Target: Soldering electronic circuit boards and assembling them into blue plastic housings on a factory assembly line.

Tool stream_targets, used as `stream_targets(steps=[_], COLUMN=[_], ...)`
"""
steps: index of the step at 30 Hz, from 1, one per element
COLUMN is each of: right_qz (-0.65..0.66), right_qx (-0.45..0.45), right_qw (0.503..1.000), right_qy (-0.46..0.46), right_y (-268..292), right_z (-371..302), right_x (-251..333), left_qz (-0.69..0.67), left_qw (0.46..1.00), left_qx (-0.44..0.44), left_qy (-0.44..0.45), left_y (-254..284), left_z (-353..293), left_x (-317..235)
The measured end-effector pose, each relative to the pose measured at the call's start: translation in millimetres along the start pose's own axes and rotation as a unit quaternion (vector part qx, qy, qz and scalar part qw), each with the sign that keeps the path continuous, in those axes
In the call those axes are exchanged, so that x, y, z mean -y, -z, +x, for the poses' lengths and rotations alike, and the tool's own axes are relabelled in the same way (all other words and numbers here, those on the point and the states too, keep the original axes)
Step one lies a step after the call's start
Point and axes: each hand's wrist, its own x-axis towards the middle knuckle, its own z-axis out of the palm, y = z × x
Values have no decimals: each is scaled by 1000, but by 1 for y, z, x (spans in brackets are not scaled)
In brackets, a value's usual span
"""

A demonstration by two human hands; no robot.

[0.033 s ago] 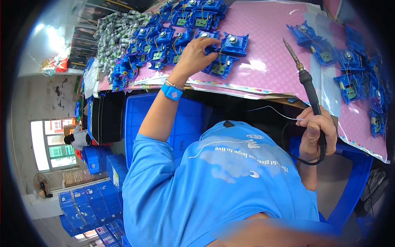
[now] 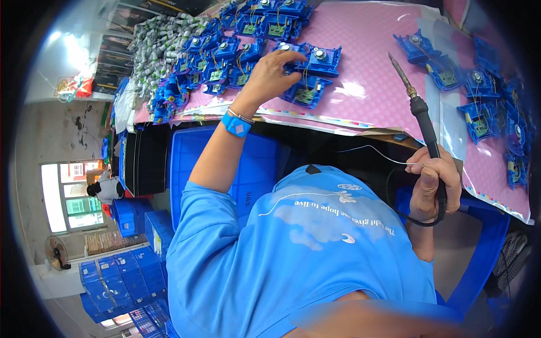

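Closest in, the right hand (image 2: 433, 183) is clenched around the black handle of a soldering iron (image 2: 420, 118), tip pointing up and away over the pink mat (image 2: 372, 62) on the tabletop. A thin solder wire (image 2: 372, 151) runs out leftward from that same fist. Under the tabletop edge sit blue plastic crates (image 2: 248, 169), can't tell what's in them.

Further out, the left hand (image 2: 269, 76), blue wristband (image 2: 235, 125) on the wrist, has its fingers curled onto a blue plastic housing (image 2: 304, 62) with a small green circuit board inside. Three or so of those housings sit right by that hand.

Far left is a bigger cluster of blue housings (image 2: 225, 56), too many and too overlapped to count. Right side has another batch (image 2: 473, 84), roughly eight. Way back left, a heap of grey-green wired parts (image 2: 158, 50).
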Motion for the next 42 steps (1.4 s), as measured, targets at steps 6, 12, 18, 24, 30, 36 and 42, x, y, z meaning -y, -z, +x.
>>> stream_targets(steps=[6,12,18,24,30,36,42], right_qz=[-1,0,-35,-63,-134,-193,-202], right_qx=[20,7,-10,34,49,61,82], right_qw=[1000,999,997,997,989,978,974], right_qy=[-11,-36,-61,-21,-37,-54,-61], right_y=[-2,-13,-14,-35,-71,-94,-105], right_z=[-4,-5,2,22,40,40,30], right_x=[-2,0,-5,-21,-12,13,18], left_qz=[27,68,-66,-13,20,-42,-234], left_qw=[998,996,994,928,835,784,794], left_qx=[6,-12,-86,-164,-75,-74,-75], left_qy=[-57,-55,-18,336,545,615,556], left_y=[-13,-6,69,105,-47,-223,-222], left_z=[5,-5,-131,-313,-426,-429,-396], left_x=[-2,-15,5,110,263,307,291])
